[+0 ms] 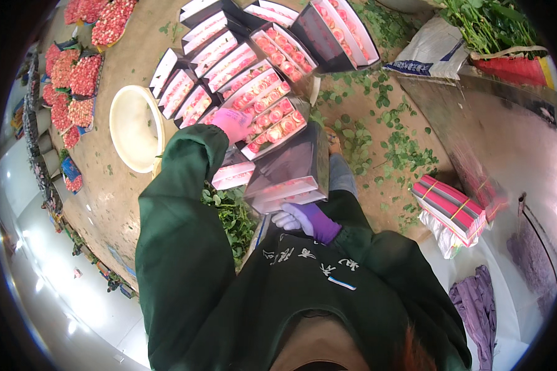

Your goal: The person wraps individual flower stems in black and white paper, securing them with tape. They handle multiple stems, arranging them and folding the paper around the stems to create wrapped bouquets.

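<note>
Several bundles of pink and cream roses (278,121) stand close together before me, wrapped in dark film with white lining. My left hand (232,124), in a pink glove, reaches into the group and touches the rose heads at the near left. Its fingertips are hidden among the blooms. Nearest my body, a bundle in a dark translucent wrapper (290,160) leans with its white-lined edge towards me. My right hand (306,221), in a purple and white glove, is at that lower edge with its fingers curled. Whether it grips the wrapper is unclear.
A cream plastic tub (137,129) stands left of the bundles. Cut leaves (392,134) litter the floor to the right. Pink-striped packs (449,208) lie at the right, near a purple cloth (474,301). More rose bundles (86,74) stand far left; greenery (234,222) lies below me.
</note>
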A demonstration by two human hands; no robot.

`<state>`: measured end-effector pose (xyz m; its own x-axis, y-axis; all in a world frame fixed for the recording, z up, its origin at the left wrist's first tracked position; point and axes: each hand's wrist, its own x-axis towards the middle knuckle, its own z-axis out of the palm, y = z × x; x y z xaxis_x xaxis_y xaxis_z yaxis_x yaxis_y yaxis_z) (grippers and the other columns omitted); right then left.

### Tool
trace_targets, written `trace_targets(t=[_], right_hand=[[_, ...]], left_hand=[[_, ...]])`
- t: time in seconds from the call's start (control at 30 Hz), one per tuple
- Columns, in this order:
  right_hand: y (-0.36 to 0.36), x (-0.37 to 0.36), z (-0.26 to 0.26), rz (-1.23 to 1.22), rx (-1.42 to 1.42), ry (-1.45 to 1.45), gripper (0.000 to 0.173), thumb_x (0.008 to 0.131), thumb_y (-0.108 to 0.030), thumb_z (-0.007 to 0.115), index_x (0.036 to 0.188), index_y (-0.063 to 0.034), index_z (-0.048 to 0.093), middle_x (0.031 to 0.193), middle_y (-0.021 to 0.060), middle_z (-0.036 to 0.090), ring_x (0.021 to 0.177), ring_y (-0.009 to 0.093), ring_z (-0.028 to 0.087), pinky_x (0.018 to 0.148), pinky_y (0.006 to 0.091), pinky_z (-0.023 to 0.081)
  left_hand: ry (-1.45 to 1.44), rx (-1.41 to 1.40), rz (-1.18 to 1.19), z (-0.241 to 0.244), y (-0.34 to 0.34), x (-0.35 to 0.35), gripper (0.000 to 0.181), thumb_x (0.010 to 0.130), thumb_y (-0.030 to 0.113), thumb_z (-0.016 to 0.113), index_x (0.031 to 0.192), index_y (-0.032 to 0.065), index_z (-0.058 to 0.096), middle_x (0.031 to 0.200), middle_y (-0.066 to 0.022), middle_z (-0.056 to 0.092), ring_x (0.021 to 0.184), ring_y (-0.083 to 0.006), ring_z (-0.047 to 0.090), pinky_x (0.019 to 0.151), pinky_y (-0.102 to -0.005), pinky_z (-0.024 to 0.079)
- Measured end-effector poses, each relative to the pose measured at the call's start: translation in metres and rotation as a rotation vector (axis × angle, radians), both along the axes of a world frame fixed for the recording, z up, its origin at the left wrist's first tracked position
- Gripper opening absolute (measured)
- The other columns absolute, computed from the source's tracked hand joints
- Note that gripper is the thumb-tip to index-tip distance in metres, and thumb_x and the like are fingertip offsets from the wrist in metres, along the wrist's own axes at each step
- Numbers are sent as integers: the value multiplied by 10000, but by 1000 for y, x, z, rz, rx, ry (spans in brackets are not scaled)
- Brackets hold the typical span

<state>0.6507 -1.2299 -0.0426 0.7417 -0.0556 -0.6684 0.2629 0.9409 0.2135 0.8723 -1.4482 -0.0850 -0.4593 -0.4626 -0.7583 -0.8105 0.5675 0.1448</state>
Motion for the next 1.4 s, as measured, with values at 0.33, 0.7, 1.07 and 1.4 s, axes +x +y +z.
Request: trace_targets(t=[0.33,0.7,1.07,1.4], right_hand=[[32,-121,-48,608,-480,396,240,984,-186,520,1172,-57,597,831,39,674,649,65,633,504,179,486],[41,-128,-47,413,-444,410,208,963,-144,544,1132,-27,571,913,80,658,662,147,672,503,217,532],[151,-126,-54,160,-435,332,213,975,-176,552,1123,-25,577,998,74,615,836,58,550,691,251,478],[-19,-89,-143,267,-630,51,288,983,-142,477,1210,31,514,1123,173,637,1027,244,652,866,301,546]], left_hand=[[-50,-71,197,-12,37,-6,216,878,275,528,855,75,606,788,-101,684,721,-274,681,573,-423,498],[-77,2,215,-11,36,-13,245,882,263,563,988,62,655,887,-95,709,819,-284,702,610,-427,517],[141,-145,176,74,56,-11,220,890,245,533,782,63,596,667,-114,621,618,-302,646,535,-418,496],[9,-194,195,-26,39,-37,217,891,214,497,909,41,628,778,-107,695,720,-281,687,587,-417,521]])
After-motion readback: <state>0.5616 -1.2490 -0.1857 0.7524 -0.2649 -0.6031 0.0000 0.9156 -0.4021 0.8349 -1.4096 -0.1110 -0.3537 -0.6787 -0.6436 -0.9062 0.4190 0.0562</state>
